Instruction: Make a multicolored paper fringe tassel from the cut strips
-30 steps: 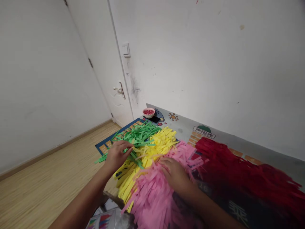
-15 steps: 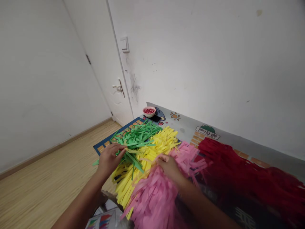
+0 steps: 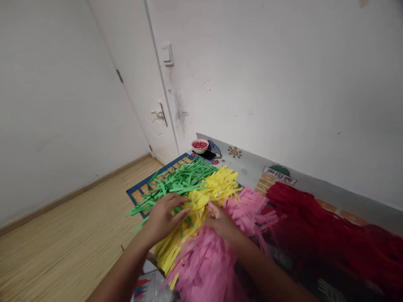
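— What lies nearest the camera?

— A heap of pink paper strips (image 3: pixel 206 264) at the near edge of the desk (image 3: pixel 252 170), spilling over it. Both forearms reach in over that edge.

— And the hands?

— The left hand (image 3: pixel 165 214) lies palm down with the fingers spread, pressing where the green paper strips (image 3: pixel 176 180) meet the yellow paper strips (image 3: pixel 214 188). A few green strips poke out from under its fingers. The right hand (image 3: pixel 220 220) sits just beside it, at the seam between yellow and pink; its fingers are curled, and they seem to pinch some yellow strips, though blur makes it hard to be sure.

— How are the piles arranged?

— Side by side across the desk, each touching the next: green farthest left, then yellow, then pink, then a broad mass of dark red paper strips (image 3: pixel 317 226) on the right, blurred.

— Anything farther back?

— A printed mat (image 3: pixel 277 174) with a sun drawing and labelled boxes covers the desk. At its far corner stands a small bowl (image 3: pixel 200 145) of red bits, touching a dark flat object (image 3: pixel 208 154). Behind that are the white wall, a door with a lever door handle (image 3: pixel 160 113), and a wall switch (image 3: pixel 166 54) beside the frame. Wooden floor (image 3: pixel 63 239) stretches to the left.
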The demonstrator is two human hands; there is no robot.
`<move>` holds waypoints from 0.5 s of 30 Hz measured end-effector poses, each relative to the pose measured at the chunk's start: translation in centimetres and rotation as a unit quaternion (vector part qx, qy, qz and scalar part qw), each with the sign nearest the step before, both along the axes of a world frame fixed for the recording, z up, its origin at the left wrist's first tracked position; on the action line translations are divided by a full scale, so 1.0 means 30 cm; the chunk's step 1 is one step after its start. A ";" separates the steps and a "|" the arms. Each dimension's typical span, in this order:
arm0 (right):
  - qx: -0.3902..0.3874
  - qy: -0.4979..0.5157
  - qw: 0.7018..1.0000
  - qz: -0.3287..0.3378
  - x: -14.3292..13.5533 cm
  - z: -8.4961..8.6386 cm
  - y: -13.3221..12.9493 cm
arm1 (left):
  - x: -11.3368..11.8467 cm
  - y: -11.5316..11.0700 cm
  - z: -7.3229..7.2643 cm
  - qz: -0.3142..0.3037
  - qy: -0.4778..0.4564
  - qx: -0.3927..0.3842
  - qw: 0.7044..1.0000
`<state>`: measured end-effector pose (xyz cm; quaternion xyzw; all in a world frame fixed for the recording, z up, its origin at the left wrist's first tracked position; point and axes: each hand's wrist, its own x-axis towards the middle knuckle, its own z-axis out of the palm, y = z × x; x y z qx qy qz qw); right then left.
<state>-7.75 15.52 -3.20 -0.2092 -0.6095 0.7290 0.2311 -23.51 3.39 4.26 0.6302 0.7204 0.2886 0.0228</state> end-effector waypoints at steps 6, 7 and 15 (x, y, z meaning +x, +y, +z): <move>-0.053 0.023 0.998 0.002 -0.002 -0.020 -0.007 | 0.099 0.131 -0.086 0.013 -0.041 0.004 0.999; -0.061 0.028 0.998 0.002 -0.001 -0.020 -0.007 | 0.086 0.120 -0.095 0.013 -0.045 0.003 0.999; -0.109 0.076 0.991 0.016 0.002 0.027 -0.009 | -0.077 -0.020 -0.103 0.168 -0.027 0.070 0.983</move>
